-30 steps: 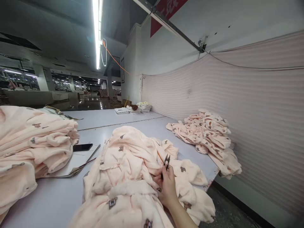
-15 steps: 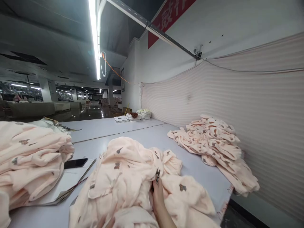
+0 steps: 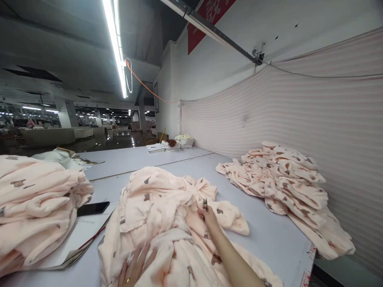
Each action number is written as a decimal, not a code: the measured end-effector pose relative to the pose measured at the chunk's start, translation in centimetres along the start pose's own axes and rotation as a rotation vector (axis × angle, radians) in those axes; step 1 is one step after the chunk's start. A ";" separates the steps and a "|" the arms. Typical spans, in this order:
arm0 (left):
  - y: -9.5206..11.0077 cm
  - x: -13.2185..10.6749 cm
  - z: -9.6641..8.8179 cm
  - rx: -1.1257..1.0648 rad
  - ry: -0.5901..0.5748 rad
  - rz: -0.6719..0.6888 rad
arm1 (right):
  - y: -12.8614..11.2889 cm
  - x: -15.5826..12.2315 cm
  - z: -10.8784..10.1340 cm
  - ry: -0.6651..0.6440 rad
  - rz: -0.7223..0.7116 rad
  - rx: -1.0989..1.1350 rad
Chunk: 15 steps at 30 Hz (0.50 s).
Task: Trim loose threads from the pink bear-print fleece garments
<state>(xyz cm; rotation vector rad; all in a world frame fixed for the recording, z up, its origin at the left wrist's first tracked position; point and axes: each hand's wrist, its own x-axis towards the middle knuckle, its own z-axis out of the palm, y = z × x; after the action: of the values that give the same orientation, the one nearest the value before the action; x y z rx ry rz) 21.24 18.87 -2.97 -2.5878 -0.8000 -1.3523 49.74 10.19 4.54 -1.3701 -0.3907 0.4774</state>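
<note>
A pale pink fleece garment (image 3: pixel 155 211) printed with small brown bears lies bunched in front of me. My right hand (image 3: pixel 208 217) is closed around a pair of thread snips (image 3: pixel 205 204), whose dark tips point up and away. Its fingers also touch the fabric on the garment's right side; whether they pinch it I cannot tell. Low in the view, my left hand (image 3: pixel 136 263) lies on the near part of the garment with fingers stretched out. A ring shows on one finger, and folds of cloth cover part of the hand.
To the left, a heap of similar garments (image 3: pixel 36 207) sits beside a phone (image 3: pixel 93 209) on papers (image 3: pixel 80 233). Another pile (image 3: pixel 287 187) reaches over the table's (image 3: pixel 263 231) right edge. Folded white stacks (image 3: pixel 184 141) stand at the far edge, near a striped cloth (image 3: pixel 299 107) on the wall.
My right hand has moved right and slightly up with the snips, and the cloth has shifted with it. More of my left hand shows on the garment. The camera view has turned a little.
</note>
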 end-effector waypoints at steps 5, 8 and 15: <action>2.7 3.3 -7.4 -0.368 -0.227 -0.045 | -5.3 -8.7 -4.7 -0.057 -0.089 -0.035; 5.6 6.7 -13.5 -0.718 -0.288 -0.477 | -9.0 -15.0 -5.4 -0.199 -0.123 -0.045; 11.5 10.9 -20.5 -0.673 -0.593 -0.449 | -13.0 -25.0 -2.7 -0.222 -0.282 -0.189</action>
<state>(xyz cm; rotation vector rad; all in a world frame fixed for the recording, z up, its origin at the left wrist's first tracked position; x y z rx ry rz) 17.05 6.52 19.44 -3.6053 -1.2376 -1.0604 31.38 -7.21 17.16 -1.4197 -0.8168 0.3653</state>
